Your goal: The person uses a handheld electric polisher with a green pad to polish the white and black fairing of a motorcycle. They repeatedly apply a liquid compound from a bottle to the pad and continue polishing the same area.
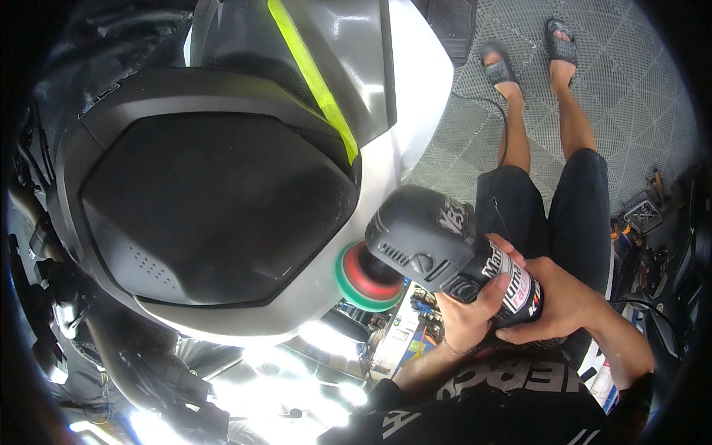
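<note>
Head view looks straight down on a person running a black handheld polisher [437,248] against the glossy bodywork of a vehicle. Both hands are clenched round the machine's barrel: the left hand [471,315] wraps it from below, thumb laid up across the labelled grip, and the right hand [560,311] closes over the rear end just behind it. That two-handed hold looks meant to steady the tool and keep its head flat, since the work surface curves away under it.

The polisher sits at the right-hand edge of the silver panel [415,89], its barrel angled up and to the left so that the round pad [365,278] (red foam with a green backing ring) presses on the pale rim just beside the large dark panel [215,208]. The pad touches the paint at the lower right corner of that dark area. A yellow-green stripe [315,78] runs diagonally over the bodywork above, well apart from the pad.

A thin black cord [495,104] trails over the grey grid floor [638,81], near the person's sandalled feet [530,55], kept off to the side of the paint. Bright ceiling lights mirror in the lower bodywork [297,356], which makes its exact shape there hard to tell.
</note>
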Demonstrator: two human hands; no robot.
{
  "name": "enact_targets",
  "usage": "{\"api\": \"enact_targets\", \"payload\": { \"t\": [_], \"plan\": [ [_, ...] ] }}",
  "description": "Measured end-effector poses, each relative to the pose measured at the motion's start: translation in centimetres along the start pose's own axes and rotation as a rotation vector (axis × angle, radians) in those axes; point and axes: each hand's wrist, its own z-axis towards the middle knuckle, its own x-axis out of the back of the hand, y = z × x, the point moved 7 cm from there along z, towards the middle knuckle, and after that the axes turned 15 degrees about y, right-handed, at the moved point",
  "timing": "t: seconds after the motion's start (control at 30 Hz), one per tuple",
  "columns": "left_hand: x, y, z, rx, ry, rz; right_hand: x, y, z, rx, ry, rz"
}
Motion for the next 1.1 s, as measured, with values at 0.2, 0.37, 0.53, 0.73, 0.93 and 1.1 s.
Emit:
{"api": "enact_targets", "payload": {
  "t": [0.2, 0.37, 0.53, 0.73, 0.93, 1.1],
  "plan": [
    [-1.0, 1.7, -1.0, -0.047, -0.042, -0.038, -0.3, -2.4, -0.4, 0.039, -0.011, 0.006],
    [-1.1, 2.0, -1.1, -0.074, -0.074, -0.007, 0.1, -3.6, -0.2, 0.04, -0.046, -0.037],
    [-1.3, 1.8, -0.3, 0.03, -0.01, -0.074, 0.4, -3.0, 0.0, -0.016, -0.006, -0.06],
    [-1.6, 1.8, -0.2, 0.008, -0.017, -0.073, 0.3, -3.9, 0.0, -0.004, -0.008, 0.002],
    [-2.1, 1.6, 0.6, 0.07, 0.008, -0.102, 1.2, -4.2, 0.1, -0.07, -0.018, -0.089],
    [-1.9, 1.5, 0.6, 0.083, 0.059, -0.111, 1.1, -3.9, 0.1, -0.084, 0.016, -0.022]
  ]
}}
